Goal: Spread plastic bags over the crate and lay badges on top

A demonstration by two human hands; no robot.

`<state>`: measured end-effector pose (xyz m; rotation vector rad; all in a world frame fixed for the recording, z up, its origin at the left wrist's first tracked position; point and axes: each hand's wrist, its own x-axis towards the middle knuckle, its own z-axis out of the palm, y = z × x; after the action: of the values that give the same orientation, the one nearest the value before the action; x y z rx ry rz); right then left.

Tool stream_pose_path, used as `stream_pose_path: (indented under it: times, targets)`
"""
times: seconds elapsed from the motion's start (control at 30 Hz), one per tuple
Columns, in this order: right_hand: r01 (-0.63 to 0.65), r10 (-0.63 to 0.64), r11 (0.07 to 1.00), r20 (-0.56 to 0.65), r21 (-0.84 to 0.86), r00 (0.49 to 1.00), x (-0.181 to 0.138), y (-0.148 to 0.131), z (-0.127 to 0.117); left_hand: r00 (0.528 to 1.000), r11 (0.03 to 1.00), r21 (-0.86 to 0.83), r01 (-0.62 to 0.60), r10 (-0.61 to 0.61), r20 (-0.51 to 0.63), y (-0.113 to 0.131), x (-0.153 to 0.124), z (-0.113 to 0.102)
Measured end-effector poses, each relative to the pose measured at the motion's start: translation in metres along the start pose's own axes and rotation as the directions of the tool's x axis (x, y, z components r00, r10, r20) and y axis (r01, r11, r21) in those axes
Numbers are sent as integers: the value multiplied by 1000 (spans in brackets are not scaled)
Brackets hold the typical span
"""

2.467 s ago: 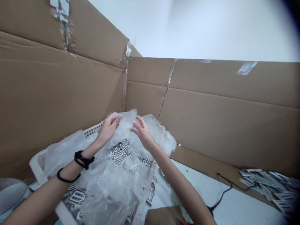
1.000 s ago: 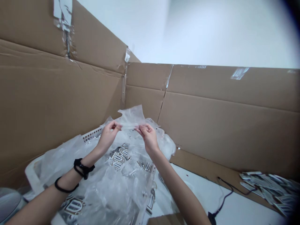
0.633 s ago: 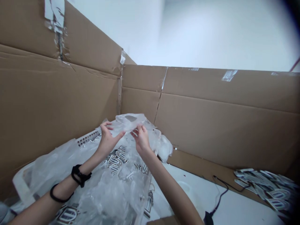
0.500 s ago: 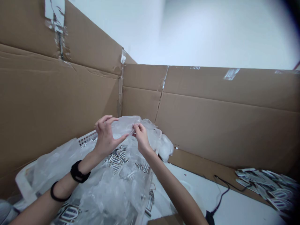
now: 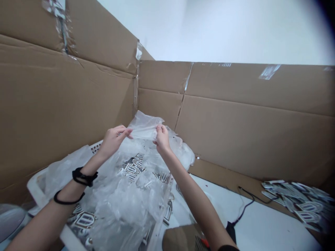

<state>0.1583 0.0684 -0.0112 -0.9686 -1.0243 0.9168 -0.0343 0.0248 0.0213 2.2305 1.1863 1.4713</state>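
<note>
A clear plastic bag [image 5: 143, 127] is stretched between my two hands above the far end of a white basket [image 5: 36, 190]. My left hand [image 5: 115, 137] pinches the bag's left side, thumb against fingers. On the other side my right hand [image 5: 162, 137] grips its right edge with closed fingers. Below them the basket holds crumpled clear plastic bags [image 5: 123, 202] and several black-and-white letter-shaped pieces [image 5: 132, 169]. Part of the basket is hidden by the bags and my left forearm.
Tall cardboard walls [image 5: 235, 132] stand at the left and back. More letter-shaped pieces [image 5: 300, 205] lie piled at the right on the white table [image 5: 267, 223]. A black cable [image 5: 246, 212] crosses the table, and a brown cardboard piece [image 5: 178, 238] lies at the front.
My left hand has closed from a spread thumb and fingers onto the bag. The hands have moved slightly apart, and the bag is now spread wider between them. The view has shifted slightly.
</note>
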Motion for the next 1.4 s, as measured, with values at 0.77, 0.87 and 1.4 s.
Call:
stream_pose_path:
  times: [0.77,0.87,1.4]
  targets:
    - [673,113,599,878,-433,465,-137,-35,-89,563,998,40,-52,-3,826,45,-88,-12]
    - [627,105,581,812,-519,575,-140,-32,-88,649,998,48,-42,-9,761,47,-90,-9]
    - [12,4,999,338,-46,941,-157,-41,-36,938,950,-265,164,-233,-256,76,-101,-11]
